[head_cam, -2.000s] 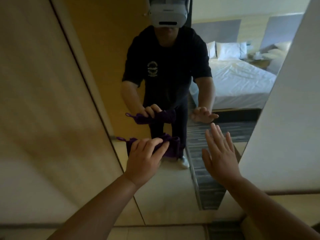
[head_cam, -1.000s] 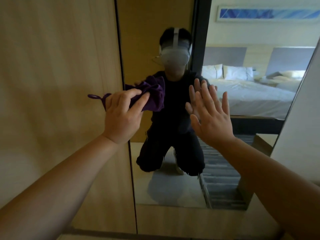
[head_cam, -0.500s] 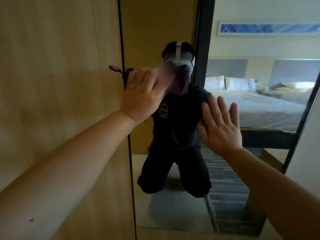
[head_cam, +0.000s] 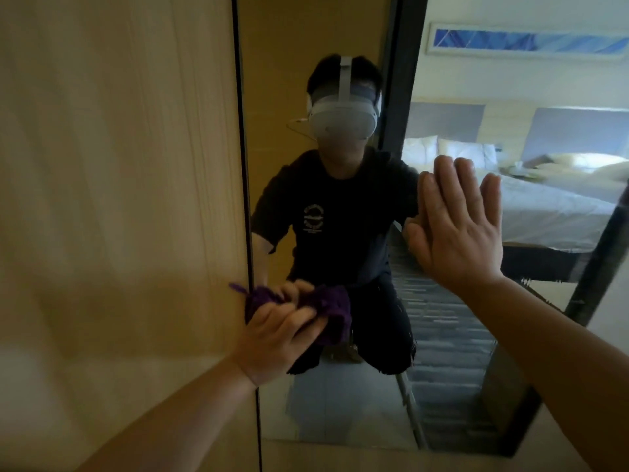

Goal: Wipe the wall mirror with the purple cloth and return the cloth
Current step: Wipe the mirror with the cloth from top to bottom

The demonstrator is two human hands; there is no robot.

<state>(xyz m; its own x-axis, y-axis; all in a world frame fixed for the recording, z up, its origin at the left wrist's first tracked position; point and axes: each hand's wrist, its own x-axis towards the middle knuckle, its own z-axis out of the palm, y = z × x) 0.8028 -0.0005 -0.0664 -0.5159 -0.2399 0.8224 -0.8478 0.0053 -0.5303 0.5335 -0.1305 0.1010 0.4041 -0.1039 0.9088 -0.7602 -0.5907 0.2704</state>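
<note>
The wall mirror (head_cam: 323, 403) fills the middle of the head view, with a thin dark left edge and a dark frame on the right. My left hand (head_cam: 275, 338) presses the bunched purple cloth (head_cam: 330, 311) against the glass low on the mirror's left side, with its fingers closed over the cloth. A small loop of the cloth sticks out past the mirror's left edge. My right hand (head_cam: 456, 229) lies flat on the glass at mid height on the right, fingers spread and holding nothing. The mirror reflects a kneeling person wearing a headset.
A light wooden wall panel (head_cam: 119, 199) stands left of the mirror. A strip of the same wood (head_cam: 374, 458) runs below the mirror. On the far right is a pale wall (head_cam: 609, 321). The reflection shows beds and striped carpet behind me.
My left hand has swept the cloth from head height down to the lower left of the mirror. My right hand has stayed flat on the glass. The view has shifted slightly.
</note>
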